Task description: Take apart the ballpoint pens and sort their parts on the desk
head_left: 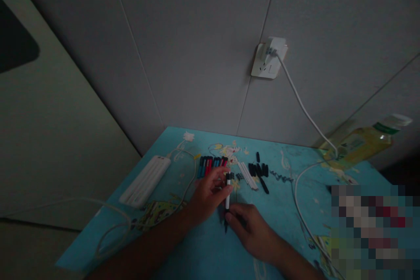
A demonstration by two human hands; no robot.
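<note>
A white pen with black ends (227, 197) is held upright in the picture between both hands, its dark tip pointing toward me. Fingers of my left hand (211, 192) pinch it near the upper end. Lower down, my right hand (249, 227) grips it by the black part near the tip. Just beyond my left hand lies a row of red, blue and dark pens (208, 164), partly hidden by the fingers. Thin white sticks (248, 176) lie beside small dark pieces (239, 176). Several black caps or grips (258, 169) sit to their right, near a line of small dark curly pieces (280, 177).
The blue patterned table (203, 245) meets a grey wall (197, 52). A white power strip (146, 181) with a cable lies at left. From a wall socket (265, 70), a white cord (300, 100) runs down past a bottle of yellow liquid (364, 144). A blurred patch covers the right corner.
</note>
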